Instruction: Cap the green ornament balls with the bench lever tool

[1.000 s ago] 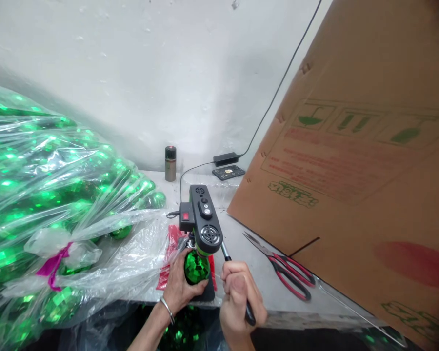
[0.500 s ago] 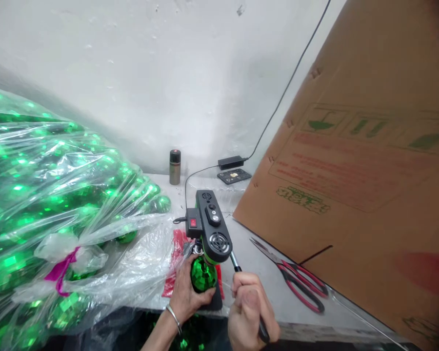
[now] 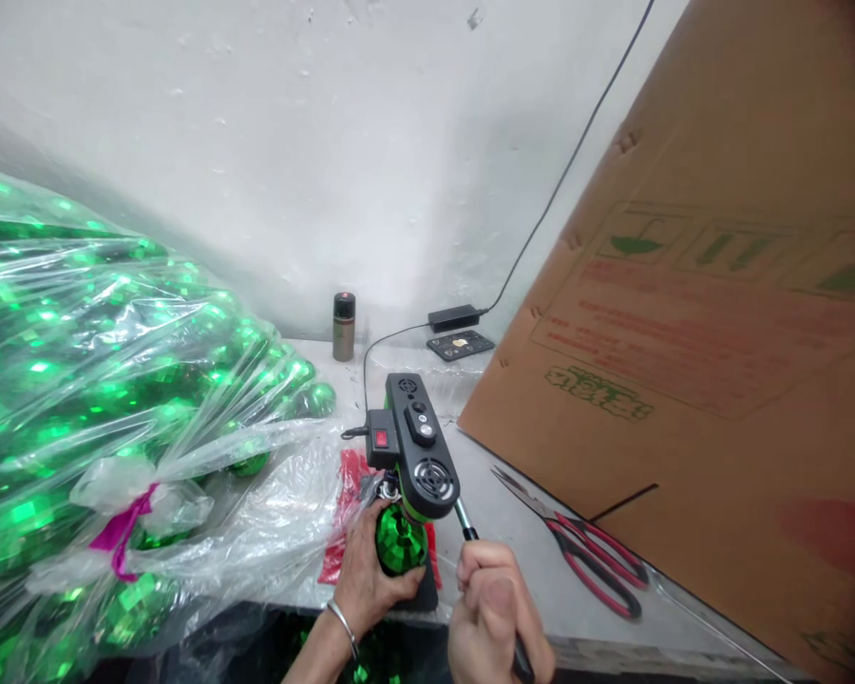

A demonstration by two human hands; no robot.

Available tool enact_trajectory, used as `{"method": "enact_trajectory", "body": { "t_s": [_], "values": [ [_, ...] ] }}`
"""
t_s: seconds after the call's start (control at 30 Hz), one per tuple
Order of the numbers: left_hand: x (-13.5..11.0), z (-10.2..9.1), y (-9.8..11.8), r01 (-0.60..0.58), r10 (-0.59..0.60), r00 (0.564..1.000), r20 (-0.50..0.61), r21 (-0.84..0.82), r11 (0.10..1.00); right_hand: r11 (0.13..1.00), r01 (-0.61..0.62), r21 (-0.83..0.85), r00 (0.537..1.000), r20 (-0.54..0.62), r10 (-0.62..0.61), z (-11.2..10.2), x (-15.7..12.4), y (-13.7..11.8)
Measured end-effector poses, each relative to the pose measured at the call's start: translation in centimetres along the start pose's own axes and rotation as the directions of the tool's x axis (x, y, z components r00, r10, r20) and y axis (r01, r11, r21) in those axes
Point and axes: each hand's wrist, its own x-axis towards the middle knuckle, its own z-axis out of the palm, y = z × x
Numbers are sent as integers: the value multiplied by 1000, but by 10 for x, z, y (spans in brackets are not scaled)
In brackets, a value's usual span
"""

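My left hand (image 3: 371,562) wraps round a shiny green faceted ball (image 3: 401,541), an ornament like a mirror ball. The ball sits under the front end of a black bench machine (image 3: 422,446) with round vents and a red switch. My right hand (image 3: 495,598) is closed in a fist round the machine's lever handle (image 3: 468,522), which slants down to the right. Where the ball's top meets the machine is hidden by the black housing. Red plastic (image 3: 332,556) lies beneath the machine, beside its dark base (image 3: 424,594).
A large clear bag (image 3: 121,313) of green balls, tied with a pink ribbon (image 3: 123,532), fills the left. Red-handled scissors (image 3: 577,541) lie before a big cardboard box (image 3: 684,313). Behind stand a small bottle (image 3: 343,328), a power adapter (image 3: 458,317) and a phone (image 3: 460,345).
The whole view has shifted slightly, so things appear a little further right. Both hands keep their holds on the ball and the lever, with no clear movement of either.
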Motion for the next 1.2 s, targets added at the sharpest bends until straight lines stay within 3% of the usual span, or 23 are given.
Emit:
{"method": "enact_trajectory", "body": {
  "t_s": [0.37, 0.63, 0.83, 0.97, 1.07, 1.2],
  "values": [
    [2, 3, -1, 13, -13, 1000, -14, 5, 1000, 1000, -5, 29, 1000, -31, 6, 4, 1, -3],
    [2, 5, -3, -21, 22, 999, -31, 30, 999, 1000, 27, 12, 999, 23, -27, -4, -10, 6],
    [3, 5, -1, -8, 8, 1000, -21, 19, 1000, 998, 49, -46, 997, 54, -47, -16, -37, 27],
    [4, 0, 8, 28, -28, 1000, -4, -6, 1000, 993, 112, -42, 983, 152, -105, -30, -46, 43],
    [6, -4, 13, 60, -59, 998, 11, -36, 998, 993, 107, -39, 978, 184, -98, -31, -33, 34],
    [11, -7, 13, 85, -82, 996, 30, -83, 993, 997, -79, -20, 987, 136, 81, -14, 10, -2]
  ]
}}
